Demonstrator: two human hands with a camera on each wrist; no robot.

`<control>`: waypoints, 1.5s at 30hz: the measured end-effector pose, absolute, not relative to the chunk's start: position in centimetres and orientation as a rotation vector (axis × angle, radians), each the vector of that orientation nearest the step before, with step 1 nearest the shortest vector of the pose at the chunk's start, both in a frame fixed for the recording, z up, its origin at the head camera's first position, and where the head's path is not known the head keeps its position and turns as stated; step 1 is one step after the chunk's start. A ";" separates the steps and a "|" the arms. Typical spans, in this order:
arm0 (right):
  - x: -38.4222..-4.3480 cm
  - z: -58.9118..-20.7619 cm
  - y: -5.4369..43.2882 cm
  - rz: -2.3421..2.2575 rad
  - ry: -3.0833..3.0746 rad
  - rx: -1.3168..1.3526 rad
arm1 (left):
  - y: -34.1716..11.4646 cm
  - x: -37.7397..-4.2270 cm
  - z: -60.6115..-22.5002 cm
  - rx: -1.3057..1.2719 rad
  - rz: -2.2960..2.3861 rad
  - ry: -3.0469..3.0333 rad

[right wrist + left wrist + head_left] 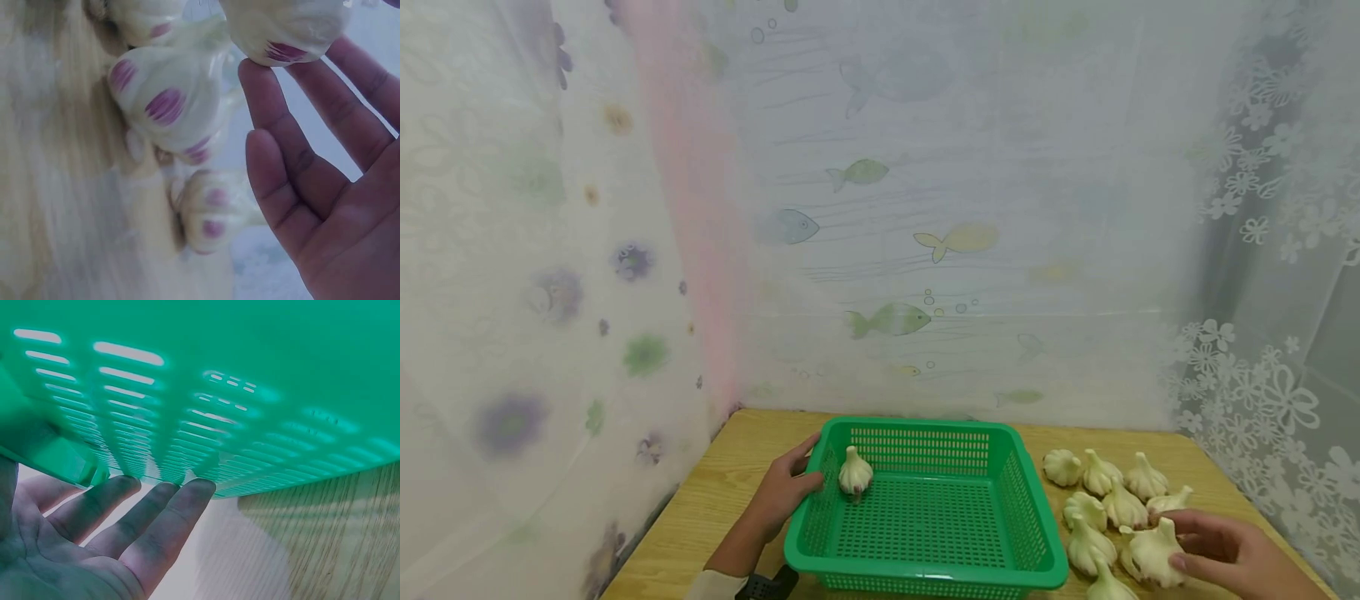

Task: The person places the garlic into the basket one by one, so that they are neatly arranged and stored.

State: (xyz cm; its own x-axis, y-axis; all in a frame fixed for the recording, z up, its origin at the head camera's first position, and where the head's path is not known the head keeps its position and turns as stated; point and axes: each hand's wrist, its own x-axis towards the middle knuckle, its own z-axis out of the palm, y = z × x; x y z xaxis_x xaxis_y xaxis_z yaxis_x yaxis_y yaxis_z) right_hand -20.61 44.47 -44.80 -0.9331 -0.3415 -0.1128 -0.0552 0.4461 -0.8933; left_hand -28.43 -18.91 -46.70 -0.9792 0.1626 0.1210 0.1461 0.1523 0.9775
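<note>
A green plastic basket (925, 570) with slotted walls stands on the wooden table. My left hand (781, 493) holds its left side, thumb at the rim; in the left wrist view the fingers (165, 528) reach against the slotted outer wall (300, 356). One garlic bulb (855, 473) sits inside, stem up, by the left wall. To the basket's right, my right hand (1236, 557) grips another garlic bulb (1152, 553) between thumb and fingers. The right wrist view has this bulb (287, 28) at the fingertips, its top cut off by the frame.
Several loose garlic bulbs (1123, 503) lie grouped on the table between the basket and my right hand. Patterned plastic sheeting (955, 208) hangs behind the table and along both sides. A dark band (767, 585) is around my left wrist.
</note>
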 end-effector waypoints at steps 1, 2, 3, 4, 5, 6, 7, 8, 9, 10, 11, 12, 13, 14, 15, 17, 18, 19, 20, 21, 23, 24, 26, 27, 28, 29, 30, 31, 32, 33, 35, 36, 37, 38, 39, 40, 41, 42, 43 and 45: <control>-20.6 -44.7 44.3 -1.472 2.437 -0.376 | -18.9 -28.4 -46.7 0.319 2.013 2.374; -20.7 -44.5 44.1 -1.464 2.449 -0.411 | -18.9 -28.4 -46.7 0.322 2.012 2.374; -20.7 -44.4 43.9 -1.444 2.470 -0.444 | -18.9 -28.4 -46.7 0.321 2.012 2.373; -20.8 -44.3 43.7 -1.431 2.491 -0.476 | -18.9 -28.4 -46.7 0.322 2.011 2.374; -20.8 -44.1 43.4 -1.426 2.509 -0.519 | -18.9 -28.4 -46.7 0.318 2.010 2.375; -20.9 -44.0 43.2 -1.427 2.507 -0.554 | -18.9 -28.4 -46.7 0.318 2.010 2.376; -21.0 -43.8 43.0 -1.431 2.505 -0.583 | -18.9 -28.4 -46.7 0.315 2.010 2.377; -21.1 -43.7 42.8 -1.440 2.505 -0.620 | -18.9 -28.4 -46.7 0.314 2.007 2.378; -21.2 -43.6 42.6 -1.434 2.525 -0.656 | -18.9 -28.5 -46.7 0.312 2.007 2.378; -21.3 -43.5 42.3 -1.434 2.536 -0.688 | -18.9 -28.5 -46.8 0.313 2.005 2.379; -21.4 -43.3 42.1 -1.442 2.538 -0.722 | -18.9 -28.5 -46.7 0.314 2.002 2.380; -21.5 -43.2 41.9 -1.452 2.537 -0.749 | -18.9 -28.5 -46.7 0.319 1.997 2.380; -21.6 -43.1 41.6 -1.457 2.552 -0.785 | -18.9 -28.5 -46.7 0.323 1.991 2.381; -21.7 -43.1 41.4 -1.470 2.555 -0.828 | -18.9 -28.5 -46.7 0.326 1.985 2.385; -21.8 -43.0 41.1 -1.485 2.546 -0.862 | -18.9 -28.5 -46.6 0.330 1.979 2.389; -22.0 -42.7 40.6 -1.533 2.495 -0.932 | -19.0 -28.4 -46.5 0.337 1.966 2.404; -22.1 -42.5 40.3 -1.550 2.481 -0.962 | -19.1 -28.4 -46.4 0.340 1.958 2.413; -22.3 -42.4 40.1 -1.563 2.466 -0.991 | -19.1 -28.4 -46.4 0.344 1.950 2.427; -22.4 -42.2 39.8 -1.574 2.443 -1.016 | -19.2 -28.4 -46.3 0.346 1.943 2.437; -22.5 -42.0 39.5 -1.579 2.431 -1.033 | -19.3 -28.3 -46.2 0.347 1.940 2.444; -22.8 -41.7 39.0 -1.581 2.419 -1.065 | -19.4 -28.2 -46.0 0.341 1.933 2.459; -22.8 -41.5 38.8 -1.576 2.424 -1.077 | -19.4 -28.2 -45.9 0.336 1.930 2.464; -23.0 -41.2 38.3 -1.555 2.443 -1.078 | -19.5 -28.1 -45.7 0.318 1.934 2.463; -23.0 -41.1 38.1 -1.551 2.456 -1.065 | -19.5 -28.1 -45.7 0.310 1.932 2.468; -23.0 -41.0 37.8 -1.540 2.477 -1.048 | -19.5 -28.1 -45.7 0.303 1.929 2.473; -23.1 -40.9 37.5 -1.530 2.499 -1.034 | -19.5 -28.1 -45.7 0.300 1.927 2.472; -23.1 -40.8 37.3 -1.522 2.521 -1.007 | -19.5 -28.1 -45.7 0.298 1.924 2.476; -23.1 -40.6 37.0 -1.509 2.549 -0.981 | -19.5 -28.1 -45.7 0.299 1.917 2.483; -23.2 -40.5 36.8 -1.497 2.576 -0.963 | -19.5 -28.1 -45.6 0.302 1.910 2.490; -23.2 -40.4 36.5 -1.480 2.605 -0.942 | -19.4 -28.1 -45.6 0.305 1.899 2.500; -23.3 -40.1 36.1 -1.450 2.651 -0.908 | -19.4 -28.1 -45.5 0.316 1.882 2.513; -23.4 -39.9 35.9 -1.442 2.667 -0.887 | -19.3 -28.1 -45.5 0.319 1.875 2.522; -23.5 -39.8 35.7 -1.430 2.679 -0.883 | -19.3 -28.0 -45.4 0.318 1.868 2.528; -23.7 -39.7 35.4 -1.425 2.683 -0.878 | -19.2 -28.0 -45.4 0.317 1.865 2.529; -23.8 -39.6 35.2 -1.424 2.679 -0.873 | -19.1 -27.9 -45.3 0.317 1.860 2.534; -23.9 -39.4 35.0 -1.426 2.671 -0.869 | -19.1 -27.8 -45.3 0.319 1.859 2.535; -24.1 -39.3 34.8 -1.422 2.667 -0.866 | -19.0 -27.7 -45.2 0.318 1.855 2.540; -24.2 -39.2 34.5 -1.418 2.667 -0.866 | -19.0 -27.7 -45.1 0.313 1.854 2.542; -24.3 -39.1 34.3 -1.416 2.662 -0.863 | -18.9 -27.6 -45.0 0.311 1.849 2.548; -24.6 -39.0 33.8 -1.402 2.668 -0.856 | -18.8 -27.5 -44.8 0.313 1.832 2.569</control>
